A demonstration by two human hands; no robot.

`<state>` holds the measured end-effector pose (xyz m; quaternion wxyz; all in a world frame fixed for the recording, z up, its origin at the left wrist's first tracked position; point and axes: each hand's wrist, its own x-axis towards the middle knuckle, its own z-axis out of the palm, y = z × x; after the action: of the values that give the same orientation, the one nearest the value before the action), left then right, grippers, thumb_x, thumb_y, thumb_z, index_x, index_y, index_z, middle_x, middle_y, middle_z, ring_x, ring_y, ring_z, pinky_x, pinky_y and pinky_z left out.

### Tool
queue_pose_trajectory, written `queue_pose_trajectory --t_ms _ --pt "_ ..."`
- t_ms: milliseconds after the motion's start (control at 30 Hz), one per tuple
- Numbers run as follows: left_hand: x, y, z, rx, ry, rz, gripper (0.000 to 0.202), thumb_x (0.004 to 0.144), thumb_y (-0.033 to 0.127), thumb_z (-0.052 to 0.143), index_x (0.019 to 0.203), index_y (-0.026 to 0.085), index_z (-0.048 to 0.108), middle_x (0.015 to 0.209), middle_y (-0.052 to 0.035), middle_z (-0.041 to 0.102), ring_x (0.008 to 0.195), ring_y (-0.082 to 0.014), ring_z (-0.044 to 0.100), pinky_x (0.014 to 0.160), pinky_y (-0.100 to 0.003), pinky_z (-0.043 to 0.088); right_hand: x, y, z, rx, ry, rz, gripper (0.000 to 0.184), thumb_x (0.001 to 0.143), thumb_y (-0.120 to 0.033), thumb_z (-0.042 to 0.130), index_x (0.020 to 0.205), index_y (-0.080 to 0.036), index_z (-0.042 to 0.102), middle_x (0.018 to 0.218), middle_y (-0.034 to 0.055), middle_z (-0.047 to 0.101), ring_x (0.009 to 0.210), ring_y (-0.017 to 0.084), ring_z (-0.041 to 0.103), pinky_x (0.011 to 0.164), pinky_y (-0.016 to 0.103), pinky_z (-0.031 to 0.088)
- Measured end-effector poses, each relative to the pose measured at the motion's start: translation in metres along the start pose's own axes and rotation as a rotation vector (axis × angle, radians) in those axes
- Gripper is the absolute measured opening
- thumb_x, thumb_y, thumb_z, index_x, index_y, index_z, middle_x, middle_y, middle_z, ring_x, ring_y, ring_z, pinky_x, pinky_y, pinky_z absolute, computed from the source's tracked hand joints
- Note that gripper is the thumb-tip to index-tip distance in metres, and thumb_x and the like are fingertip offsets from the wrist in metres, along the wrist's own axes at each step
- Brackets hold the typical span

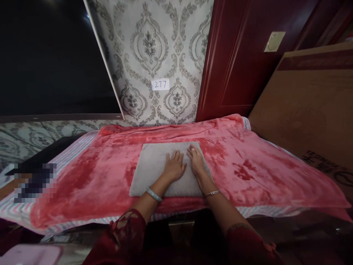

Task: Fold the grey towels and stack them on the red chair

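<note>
A grey plush cloth (154, 162), roughly rectangular, lies flat on a red and pink fleece blanket (91, 176). My left hand (174, 165) rests palm down near the middle of the cloth, its fingers stretched out. Close to the cloth's right edge is my right hand (196, 158), also lying on it, with the fingers extended and slightly bent. Neither hand grips anything. A bangle circles my left wrist and a thin bracelet my right. The cloth beneath both palms is hidden.
Striped fabric (74, 147) shows under the blanket's edges. A large dark television screen (52, 59) stands at the back left. Behind are patterned wallpaper with a paper label (160, 84) reading 277 and a dark red panel (234, 66). A big cardboard box (309, 106) leans at the right.
</note>
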<state>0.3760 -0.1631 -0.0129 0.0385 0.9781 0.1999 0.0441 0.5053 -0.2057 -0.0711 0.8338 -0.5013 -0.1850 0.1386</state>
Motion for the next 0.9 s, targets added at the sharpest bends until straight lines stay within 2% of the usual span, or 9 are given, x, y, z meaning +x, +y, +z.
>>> queue_pose_trajectory --t_ms 100,200,300,400,533,667,767,833,900 --pt "0.000 -0.008 -0.002 -0.009 -0.021 0.016 0.063 0.102 0.047 0.032 0.158 0.018 0.033 0.167 -0.0140 0.024 0.156 -0.0276 0.018 0.125 -0.058 0.013 0.000 -0.001 -0.001 -0.012 0.001 -0.010 0.052 0.080 -0.061 0.061 0.115 -0.022 0.066 0.135 0.0137 0.063 0.117 0.025 0.064 0.103 0.048 0.051" --pt "0.004 -0.029 -0.012 0.005 -0.064 -0.004 0.064 0.101 0.053 0.034 0.158 0.024 0.035 0.168 -0.0117 0.021 0.156 -0.0295 0.017 0.125 -0.059 0.013 0.000 -0.001 -0.004 -0.032 -0.026 -0.025 0.053 0.082 -0.061 0.061 0.117 -0.021 0.068 0.133 0.0146 0.064 0.119 0.027 0.063 0.104 0.049 0.050" --pt "0.008 -0.068 -0.024 0.033 -0.077 -0.123 0.064 0.101 0.054 0.035 0.158 0.026 0.035 0.168 -0.0104 0.022 0.156 -0.0319 0.018 0.124 -0.061 0.014 -0.001 0.000 -0.007 -0.061 -0.058 -0.030 0.053 0.083 -0.061 0.061 0.116 -0.021 0.069 0.133 0.0145 0.065 0.121 0.027 0.061 0.105 0.049 0.049" --pt "0.006 -0.115 -0.029 0.049 -0.019 -0.255 0.062 0.102 0.052 0.033 0.156 0.023 0.039 0.166 -0.0116 0.030 0.154 -0.0334 0.023 0.122 -0.060 0.022 -0.001 0.001 -0.007 -0.070 -0.054 -0.031 0.054 0.082 -0.062 0.061 0.116 -0.021 0.069 0.131 0.0142 0.066 0.121 0.027 0.061 0.105 0.050 0.048" --pt "-0.004 -0.157 -0.022 0.007 0.073 -0.314 0.060 0.104 0.044 0.030 0.154 0.013 0.041 0.164 -0.0157 0.033 0.153 -0.0286 0.029 0.121 -0.046 0.032 0.000 0.001 -0.006 -0.067 -0.051 -0.022 0.054 0.080 -0.064 0.063 0.112 -0.021 0.070 0.129 0.0139 0.067 0.120 0.028 0.062 0.105 0.050 0.048" --pt "-0.008 -0.169 -0.012 -0.010 0.139 -0.328 0.058 0.104 0.038 0.030 0.152 0.010 0.043 0.162 -0.0173 0.036 0.151 -0.0245 0.034 0.122 -0.038 0.029 -0.001 -0.002 -0.004 -0.053 -0.048 -0.017 0.053 0.078 -0.064 0.065 0.109 -0.021 0.071 0.126 0.0133 0.068 0.119 0.028 0.062 0.105 0.049 0.049" --pt "-0.006 -0.169 -0.019 -0.015 0.093 -0.319 0.057 0.104 0.037 0.030 0.153 0.011 0.041 0.163 -0.0173 0.034 0.152 -0.0238 0.031 0.122 -0.039 0.030 -0.003 -0.004 -0.002 -0.050 -0.042 -0.022 0.054 0.077 -0.064 0.065 0.108 -0.020 0.070 0.126 0.0140 0.068 0.119 0.028 0.062 0.106 0.049 0.048" --pt "-0.007 -0.163 -0.031 -0.014 0.011 -0.351 0.058 0.103 0.038 0.031 0.155 0.012 0.039 0.164 -0.0174 0.030 0.152 -0.0273 0.029 0.121 -0.046 0.031 -0.003 -0.005 -0.001 -0.048 -0.039 -0.022 0.055 0.077 -0.064 0.065 0.107 -0.019 0.070 0.126 0.0148 0.068 0.120 0.028 0.062 0.106 0.050 0.048" --pt "-0.014 -0.146 -0.044 0.015 -0.034 -0.407 0.060 0.103 0.043 0.033 0.153 0.013 0.041 0.165 -0.0184 0.029 0.153 -0.0343 0.026 0.120 -0.057 0.029 -0.003 -0.005 0.000 -0.045 -0.036 -0.017 0.053 0.078 -0.063 0.064 0.106 -0.019 0.070 0.127 0.0148 0.068 0.121 0.028 0.062 0.106 0.050 0.048"
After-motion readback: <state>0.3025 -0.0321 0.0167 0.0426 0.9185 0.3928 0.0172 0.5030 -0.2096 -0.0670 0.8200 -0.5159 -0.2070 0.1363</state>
